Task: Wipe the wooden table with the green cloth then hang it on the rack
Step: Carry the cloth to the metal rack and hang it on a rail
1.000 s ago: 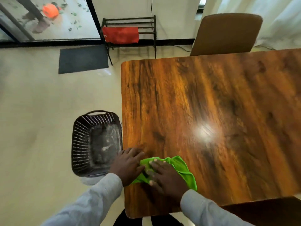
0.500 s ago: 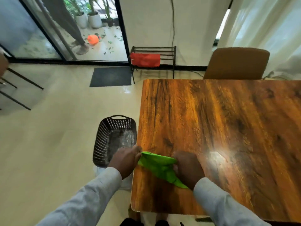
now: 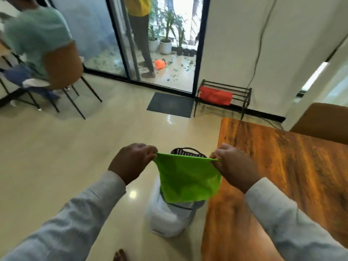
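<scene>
The green cloth (image 3: 186,179) hangs in the air, stretched by its top edge between my two hands, left of the wooden table (image 3: 278,185). My left hand (image 3: 131,162) pinches its left corner and my right hand (image 3: 231,164) pinches its right corner. The black metal rack (image 3: 224,97) stands far ahead against the white wall, with a red cloth (image 3: 215,95) draped over its left part.
A dark slotted basket (image 3: 188,152) sits on the floor just behind the cloth, above a white object (image 3: 165,219). A grey doormat (image 3: 170,104) lies before the glass door. A person sits on a chair (image 3: 62,72) at left. Another brown chair (image 3: 320,121) stands behind the table.
Both hands have lifted the green cloth off the table and spread it in the air. My view has turned left and up, toward the floor and the rack.
</scene>
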